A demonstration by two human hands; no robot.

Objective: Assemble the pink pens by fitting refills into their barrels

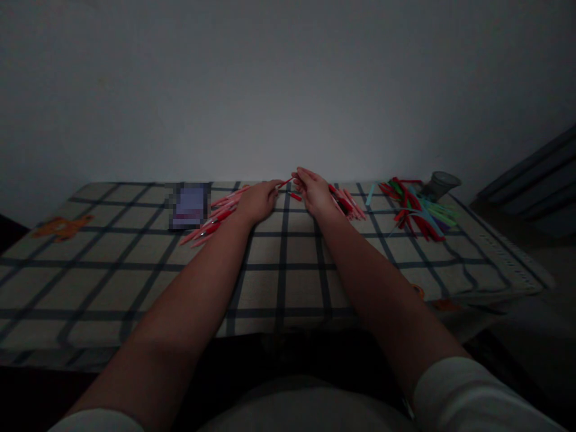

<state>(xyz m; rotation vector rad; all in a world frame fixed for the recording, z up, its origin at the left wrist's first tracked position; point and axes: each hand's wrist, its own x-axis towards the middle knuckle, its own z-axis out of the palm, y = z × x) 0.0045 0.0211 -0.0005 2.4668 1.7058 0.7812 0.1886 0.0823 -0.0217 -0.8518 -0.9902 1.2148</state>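
A thin red stick-like piece spans the gap between my two hands over the back of the table. My left hand has its fingertips closed on one end, and my right hand pinches the other. Just below the right fingers is a short red piece, perhaps a pen cap. Pink and red pens lie beside and partly behind my left hand. More pink and red pens lie to the right of my right hand.
A checked cloth covers the table against a wall. At left is a blurred purple item. At right are colourful strips, a light blue strip and a dark cup. An orange ring shows near my right forearm.
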